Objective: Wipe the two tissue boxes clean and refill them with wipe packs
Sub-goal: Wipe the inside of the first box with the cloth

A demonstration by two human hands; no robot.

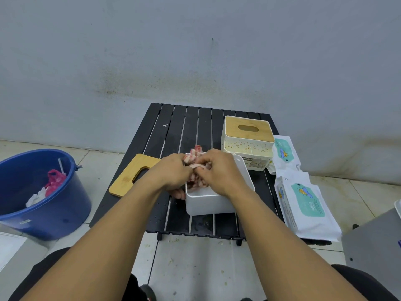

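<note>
Working a red-and-white cloth (196, 152) between both hands, the person has it bunched right over the mouth of the open white tissue box (208, 203), which sits toward the front of the black slatted desk (186, 127). The left hand (171, 172) curls round the cloth's left side and the right hand (219, 170) pinches it from the right, knuckles almost meeting. Both are clenched on fabric and nothing else. Part of the cloth pokes up above the hands; the rest hangs into the box.

How will it all handle? The cloth looks soft and floppy, so it wants gathering into a wad before it goes against the walls. The box looks like light, rigid plastic with smooth sides. My guess is it will skate on the slats unless one hand steadies a wall while the other wipes. The rim or a short side is the place to hold it.

Its bamboo lid (130, 179) lies flat at the desk's left edge, just beside the left wrist. The speckled tissue box (247, 146), its own bamboo lid on, stands close behind at the back right. Along the right edge lie the near wipe pack (308, 209) and the far wipe pack (284, 153); they look soft and squashy, best grabbed across the middle. A blue bucket (54, 213) sits on the floor to the left.
</note>
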